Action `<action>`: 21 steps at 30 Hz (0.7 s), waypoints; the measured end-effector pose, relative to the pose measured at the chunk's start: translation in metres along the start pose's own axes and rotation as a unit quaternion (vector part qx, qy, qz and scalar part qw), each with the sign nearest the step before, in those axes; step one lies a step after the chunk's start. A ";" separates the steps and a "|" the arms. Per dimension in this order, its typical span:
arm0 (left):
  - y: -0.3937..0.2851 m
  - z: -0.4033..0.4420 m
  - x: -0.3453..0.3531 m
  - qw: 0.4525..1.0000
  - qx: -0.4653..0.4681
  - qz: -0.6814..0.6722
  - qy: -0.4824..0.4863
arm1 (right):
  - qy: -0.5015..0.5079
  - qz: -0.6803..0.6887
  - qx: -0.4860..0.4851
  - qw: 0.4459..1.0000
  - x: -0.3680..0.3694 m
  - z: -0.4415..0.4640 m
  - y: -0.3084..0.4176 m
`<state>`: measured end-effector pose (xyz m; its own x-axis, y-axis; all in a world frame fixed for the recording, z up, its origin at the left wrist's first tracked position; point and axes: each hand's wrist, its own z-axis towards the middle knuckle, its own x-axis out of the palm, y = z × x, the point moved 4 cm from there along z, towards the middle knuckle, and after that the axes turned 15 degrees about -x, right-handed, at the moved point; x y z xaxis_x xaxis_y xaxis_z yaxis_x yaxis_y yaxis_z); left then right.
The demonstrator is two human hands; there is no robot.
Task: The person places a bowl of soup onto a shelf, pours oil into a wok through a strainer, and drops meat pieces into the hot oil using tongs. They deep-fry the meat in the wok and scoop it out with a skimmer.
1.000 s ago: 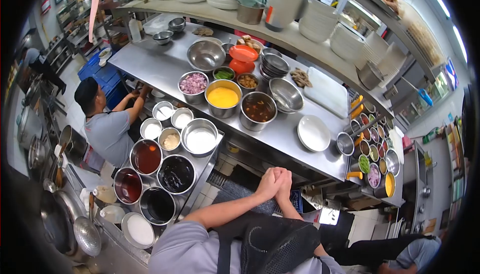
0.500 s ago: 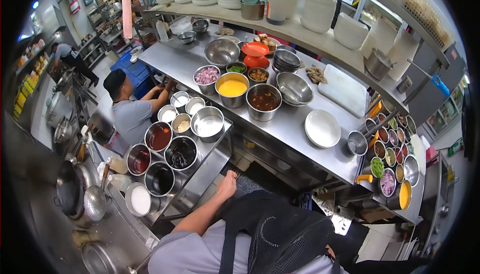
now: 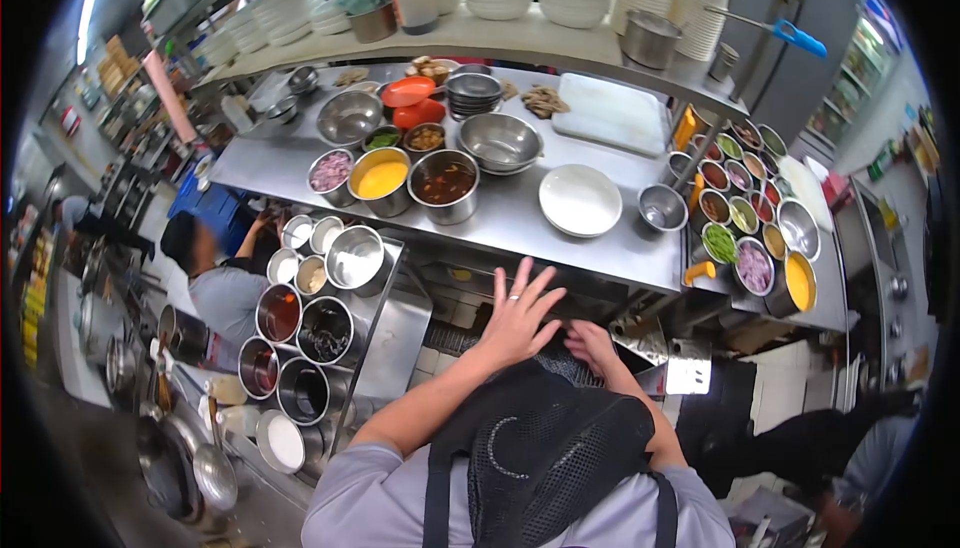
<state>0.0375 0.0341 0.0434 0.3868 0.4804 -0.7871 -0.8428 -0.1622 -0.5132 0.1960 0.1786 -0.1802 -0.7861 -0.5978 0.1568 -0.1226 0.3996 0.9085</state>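
Observation:
My left hand (image 3: 518,316) is raised in front of the apron (image 3: 545,448), its fingers spread and a ring on one of them; it holds nothing. Lower and to the right, my right hand (image 3: 592,344) has its fingers curled together, and whether anything is in them is too small to tell. Both hands are apart, short of the steel counter's front edge (image 3: 640,273). Beyond them on the counter stand a white plate (image 3: 580,201), a steel bowl of brown sauce (image 3: 444,186) and a steel bowl of yellow liquid (image 3: 380,179).
At left, a side table (image 3: 395,338) carries several pots of sauces and powders. A co-worker (image 3: 220,293) crouches beyond it. Several containers of chopped ingredients (image 3: 753,265) stand at right. A shelf (image 3: 480,36) with stacked dishes crosses above the counter. Another person (image 3: 880,458) is at lower right.
My hands, clasped one second ago, are apart. My left hand has risen and spread its fingers, and my right hand has come back into view. The view has turned to the right.

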 end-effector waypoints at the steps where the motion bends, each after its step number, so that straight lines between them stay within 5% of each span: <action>1: -0.012 0.009 0.000 0.999 0.039 -0.015 -0.001 | 0.064 0.061 -0.079 0.993 0.032 0.008 0.020; 3: -0.031 0.017 0.003 0.989 0.129 -0.066 -0.008 | 0.171 0.170 -0.171 0.955 0.083 0.011 0.064; 5: -0.030 0.019 0.018 0.980 0.188 -0.058 -0.019 | 0.201 0.260 -0.111 0.938 0.127 -0.002 0.108; 11: 0.025 0.016 0.016 0.976 0.149 -0.152 -0.042 | 0.209 0.352 -0.018 0.912 0.179 -0.060 0.146; 14: 0.049 0.018 0.009 0.974 0.145 -0.156 -0.074 | 0.149 0.356 -0.064 0.920 0.178 -0.071 0.149; 18: 0.114 0.022 0.022 0.981 -0.011 -0.109 -0.161 | 0.238 0.160 -0.100 0.953 0.175 -0.094 0.176; 19: 0.149 0.022 0.041 0.939 -0.203 -0.275 -0.049 | 0.223 0.088 -0.168 0.956 0.178 -0.104 0.191; 20: 0.169 0.013 0.062 0.822 -0.375 -0.423 0.067 | 0.230 0.084 -0.164 0.956 0.182 -0.111 0.200; 21: 0.168 0.008 0.063 0.747 -0.399 -0.528 0.072 | 0.211 -0.105 -0.357 0.904 0.184 -0.117 0.223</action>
<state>-0.0823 0.0445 -0.0897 0.7628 0.6148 0.2003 0.4282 -0.2483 -0.8689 0.0950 0.0765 0.0960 -0.4705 -0.8809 -0.0512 0.2984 -0.2134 0.9303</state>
